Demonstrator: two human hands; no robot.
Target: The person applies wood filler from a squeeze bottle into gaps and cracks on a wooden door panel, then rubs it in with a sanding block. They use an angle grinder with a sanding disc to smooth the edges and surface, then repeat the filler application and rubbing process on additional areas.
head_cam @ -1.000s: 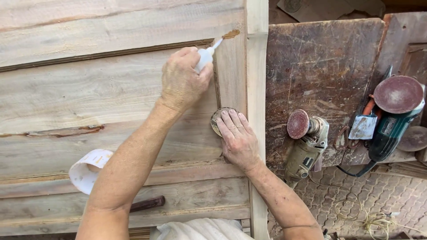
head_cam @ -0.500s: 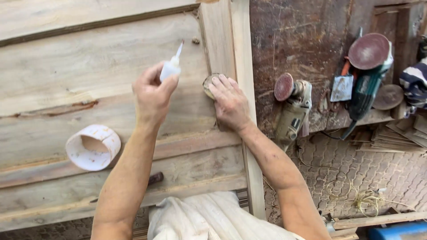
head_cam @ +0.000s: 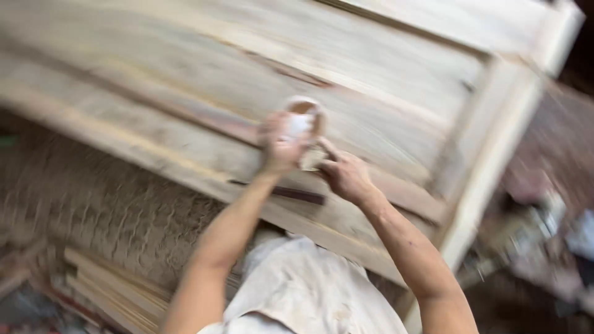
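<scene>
the view was badly motion-blurred. a large pale panelled wooden door (head_cam: pixel 383 80) lay flat and ran diagonally across the frame. the left hand (head_cam: pixel 281 145) was closed around a small white object (head_cam: pixel 299 125), too smeared to identify, just over a round white cup-like container (head_cam: pixel 304 106) on the wood. the right hand (head_cam: pixel 346 176) rested flat on the panel just beside it, fingers on a small tan pad (head_cam: pixel 311 158). a dark narrow strip (head_cam: pixel 297 194) lay on the rail below. stacked pale wooden slats (head_cam: pixel 117 291) sat at lower left on the ground
</scene>
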